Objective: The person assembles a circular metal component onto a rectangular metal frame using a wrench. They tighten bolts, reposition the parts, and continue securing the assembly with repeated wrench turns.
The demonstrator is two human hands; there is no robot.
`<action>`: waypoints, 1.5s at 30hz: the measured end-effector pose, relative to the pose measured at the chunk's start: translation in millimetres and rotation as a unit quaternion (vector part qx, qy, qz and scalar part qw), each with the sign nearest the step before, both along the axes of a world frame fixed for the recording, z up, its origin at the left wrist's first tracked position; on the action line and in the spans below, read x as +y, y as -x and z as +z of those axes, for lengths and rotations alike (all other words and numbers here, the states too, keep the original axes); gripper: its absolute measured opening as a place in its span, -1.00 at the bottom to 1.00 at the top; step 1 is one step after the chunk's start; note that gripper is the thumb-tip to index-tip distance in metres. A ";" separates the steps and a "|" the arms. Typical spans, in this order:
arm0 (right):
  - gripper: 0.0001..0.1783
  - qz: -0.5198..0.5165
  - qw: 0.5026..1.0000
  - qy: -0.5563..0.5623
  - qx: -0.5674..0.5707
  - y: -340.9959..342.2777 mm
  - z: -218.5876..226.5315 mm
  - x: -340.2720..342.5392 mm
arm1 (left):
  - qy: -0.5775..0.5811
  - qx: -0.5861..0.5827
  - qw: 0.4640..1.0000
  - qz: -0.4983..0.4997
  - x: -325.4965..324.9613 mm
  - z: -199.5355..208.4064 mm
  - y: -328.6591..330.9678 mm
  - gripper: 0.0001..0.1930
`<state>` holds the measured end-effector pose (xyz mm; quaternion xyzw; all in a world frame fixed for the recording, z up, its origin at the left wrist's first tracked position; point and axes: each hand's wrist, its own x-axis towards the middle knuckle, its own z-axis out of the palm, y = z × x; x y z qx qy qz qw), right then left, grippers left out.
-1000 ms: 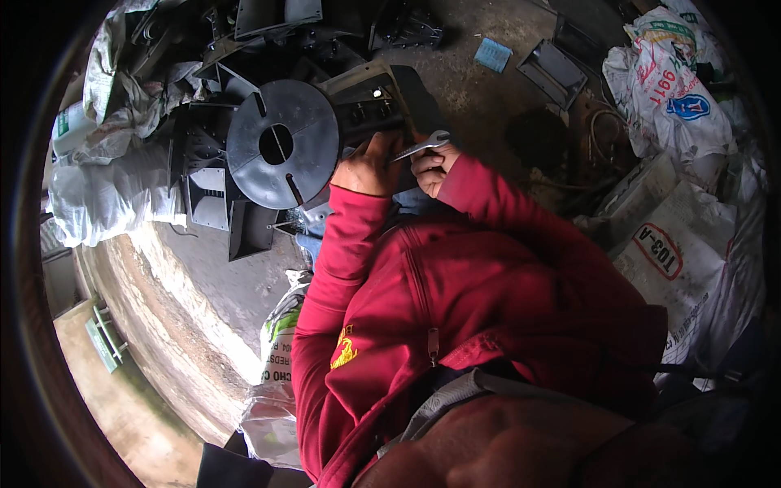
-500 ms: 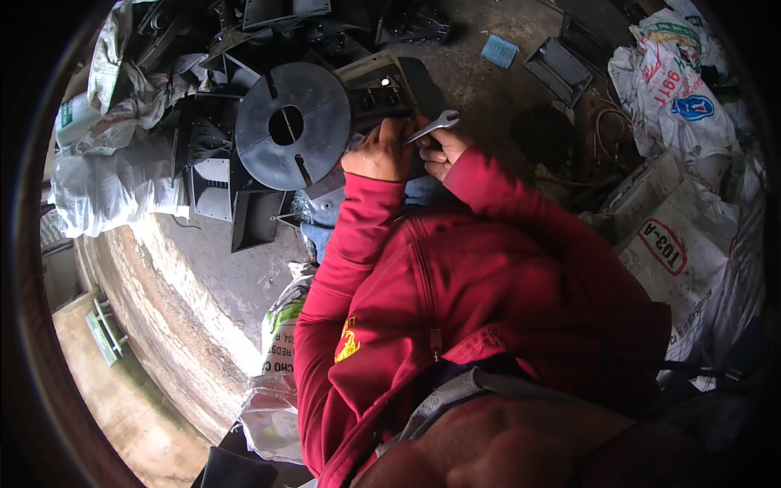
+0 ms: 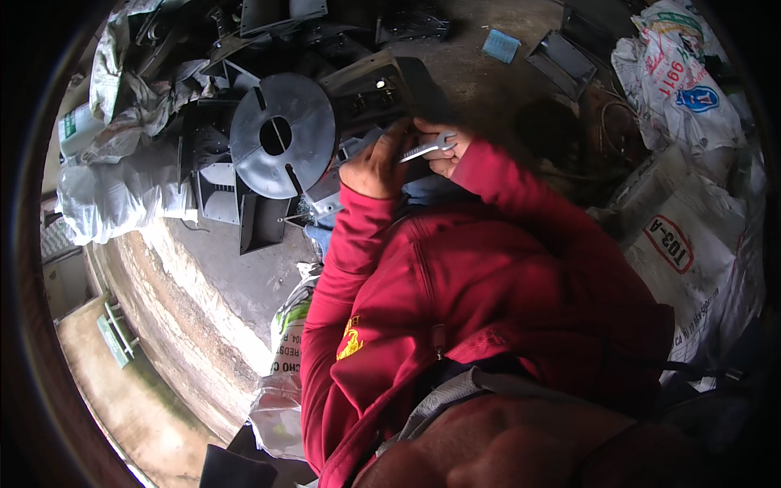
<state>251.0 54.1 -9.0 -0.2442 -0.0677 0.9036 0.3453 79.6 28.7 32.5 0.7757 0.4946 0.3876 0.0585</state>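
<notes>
Wrench lies clamped in the right hand, its shaft reaching the left hand, whose fingers curl; I cannot tell on what. Left of them stands a round black plate, near an open black box. Farther right sit 2 white sacks, contents hidden.

Both hands curl close together, forearms converging.

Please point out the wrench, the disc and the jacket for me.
wrench (image 3: 423,151): head view, on its shaft
disc (image 3: 315,134): head view, on its flat face, right of the centre hole
jacket (image 3: 464,285): head view, on its red front
</notes>
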 end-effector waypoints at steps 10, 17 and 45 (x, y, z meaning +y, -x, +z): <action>-0.67 0.029 0.996 0.042 -0.068 -0.5 12.4 5.6 | 0.173 -0.122 0.977 0.034 -69.0 -19.6 55.9 -0.82; -0.53 0.029 0.996 0.009 -0.081 -1.2 2.3 4.2 | 0.189 -0.183 0.962 0.070 -82.4 -25.3 70.6 -0.87; -0.54 0.175 0.984 0.017 -0.021 43.2 14.2 -17.0 | 0.254 -0.414 0.768 0.418 -64.6 -136.7 278.2 -0.79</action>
